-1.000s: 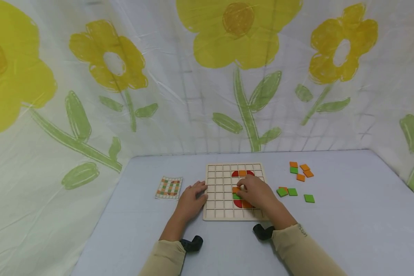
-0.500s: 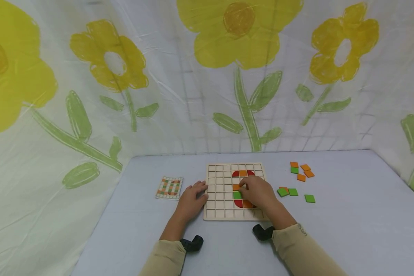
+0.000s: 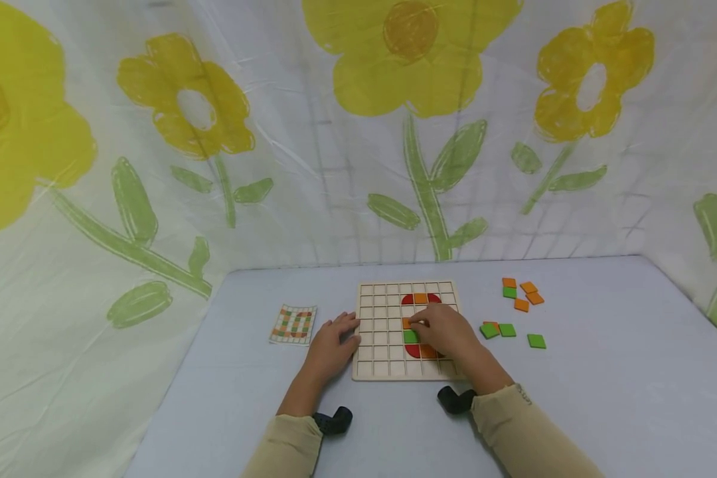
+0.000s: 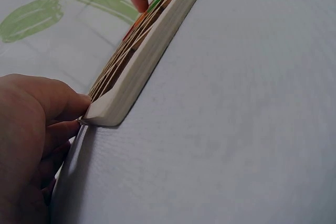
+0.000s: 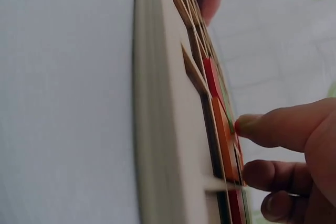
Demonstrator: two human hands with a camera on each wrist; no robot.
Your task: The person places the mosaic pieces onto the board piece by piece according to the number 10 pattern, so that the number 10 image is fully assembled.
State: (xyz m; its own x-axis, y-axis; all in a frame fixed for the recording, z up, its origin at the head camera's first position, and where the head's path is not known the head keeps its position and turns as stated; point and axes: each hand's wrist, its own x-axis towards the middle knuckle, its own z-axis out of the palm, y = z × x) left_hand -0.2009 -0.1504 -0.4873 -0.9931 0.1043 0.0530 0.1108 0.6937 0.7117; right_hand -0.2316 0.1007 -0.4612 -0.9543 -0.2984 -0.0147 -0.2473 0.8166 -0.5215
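Observation:
A pale wooden grid board [image 3: 380,356] lies on the table, with red, orange and green tiles set in its cells. My left hand [image 3: 330,348] rests at its left edge, fingers spread over the rim; in the left wrist view its thumb [image 4: 79,103] touches the board's corner. Bent over the board, my right hand [image 3: 448,330] has thumb and index fingertip at an orange square tile [image 3: 405,323], pinching at its right side. Just nearer lies a green tile [image 3: 411,336], then a rounded red tile [image 3: 413,351]. My right hand hides several cells behind it.
A small printed pattern card [image 3: 293,325] lies left of the board. Loose orange tiles [image 3: 528,287] and green tiles [image 3: 536,341] are scattered to the right, some overlapping. A flower-printed curtain [image 3: 287,219] hangs behind the table.
The fingertips of my right hand have shifted slightly, first uncovering and then again covering part of the orange tile. My left hand and the loose tiles have stayed in place.

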